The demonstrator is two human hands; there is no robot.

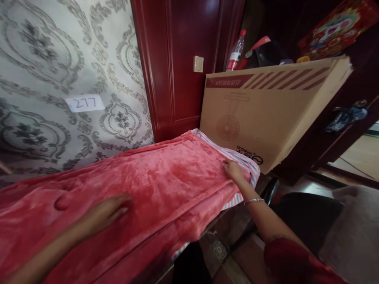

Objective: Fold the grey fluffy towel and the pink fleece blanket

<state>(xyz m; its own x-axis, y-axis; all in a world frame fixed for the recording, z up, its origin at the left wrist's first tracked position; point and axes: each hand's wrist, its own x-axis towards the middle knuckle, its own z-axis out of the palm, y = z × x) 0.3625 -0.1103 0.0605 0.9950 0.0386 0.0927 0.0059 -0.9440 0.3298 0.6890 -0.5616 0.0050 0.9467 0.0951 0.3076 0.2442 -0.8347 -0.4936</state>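
A red plush blanket [166, 169], folded into layers, lies spread over a long surface. Under its right end a striped cloth [245, 157] in white, grey and pink shows along the edge. My right hand [233, 171], with a silver bangle on the wrist, has its fingers curled on the blanket close to that end and pinches the fabric. Farther left, my left hand [108, 211] is over the middle of the blanket, slightly blurred, its thumb apart from the fingers and nothing held.
Behind the right end leans a large cardboard box [254, 114], with a red-capped bottle [236, 51] behind its top edge. A dark red door panel [186, 94] and a patterned wall bearing a paper marked 277 [85, 103] stand behind. A black chair [308, 213] is at right.
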